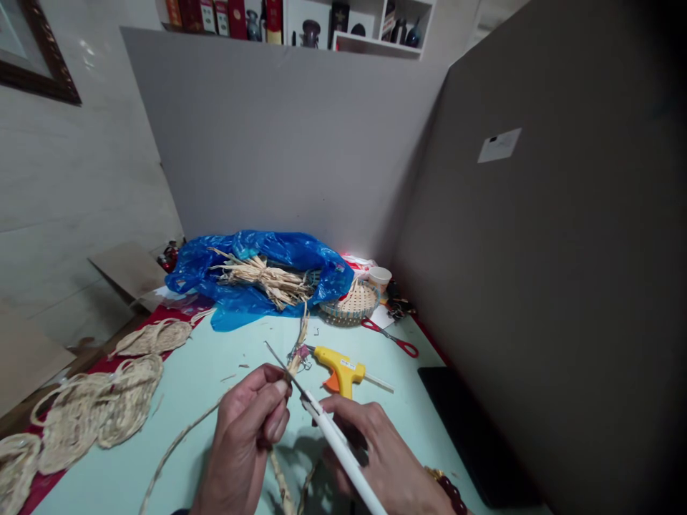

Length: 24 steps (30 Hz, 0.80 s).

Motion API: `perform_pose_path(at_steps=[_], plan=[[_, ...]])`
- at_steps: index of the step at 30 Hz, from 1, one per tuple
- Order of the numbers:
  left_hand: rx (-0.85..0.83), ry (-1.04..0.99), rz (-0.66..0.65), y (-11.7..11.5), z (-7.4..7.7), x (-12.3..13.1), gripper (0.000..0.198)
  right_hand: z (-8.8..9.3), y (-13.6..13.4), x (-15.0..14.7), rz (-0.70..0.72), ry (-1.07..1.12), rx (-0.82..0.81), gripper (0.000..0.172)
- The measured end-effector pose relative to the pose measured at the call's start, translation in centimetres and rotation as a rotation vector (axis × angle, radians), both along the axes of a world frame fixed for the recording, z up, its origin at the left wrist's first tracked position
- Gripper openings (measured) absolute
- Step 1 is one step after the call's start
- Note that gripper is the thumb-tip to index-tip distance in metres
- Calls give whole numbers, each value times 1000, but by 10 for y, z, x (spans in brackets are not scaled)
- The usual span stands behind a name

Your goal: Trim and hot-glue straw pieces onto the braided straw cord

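Between its thumb and fingers, my left hand pinches a twisted straw cord. Lengths of cord trail below that hand and off to its left. My right hand grips a pair of white-handled scissors, whose metal blade crosses just above my left fingertips, close to the straw. Whether the blade touches the straw I cannot tell. Beyond my hands a yellow hot glue gun lies on its side with a glue stick poking out of its back.
A blue plastic bag holds a straw bundle. Beside it are a woven basket, a paper cup and red-handled scissors. Woven straw soles line the left edge; a black flat object lies right. Grey panels enclose the table.
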<state>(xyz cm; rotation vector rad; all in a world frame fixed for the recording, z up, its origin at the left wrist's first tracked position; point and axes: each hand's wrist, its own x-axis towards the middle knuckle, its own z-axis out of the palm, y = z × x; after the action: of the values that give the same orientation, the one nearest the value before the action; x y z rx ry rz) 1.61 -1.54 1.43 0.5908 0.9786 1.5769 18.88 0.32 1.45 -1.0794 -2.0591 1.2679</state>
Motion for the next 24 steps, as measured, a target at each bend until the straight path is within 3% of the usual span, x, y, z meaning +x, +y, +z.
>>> perform_pose_path(at_steps=[14,24], plan=[[-26,0,17,-7,-8,-3,15,-2,-5,-3,2,-28,-53,31],[5,79,14,-1,-7,3,18,-5,-3,-5,-61,-139,34,24]])
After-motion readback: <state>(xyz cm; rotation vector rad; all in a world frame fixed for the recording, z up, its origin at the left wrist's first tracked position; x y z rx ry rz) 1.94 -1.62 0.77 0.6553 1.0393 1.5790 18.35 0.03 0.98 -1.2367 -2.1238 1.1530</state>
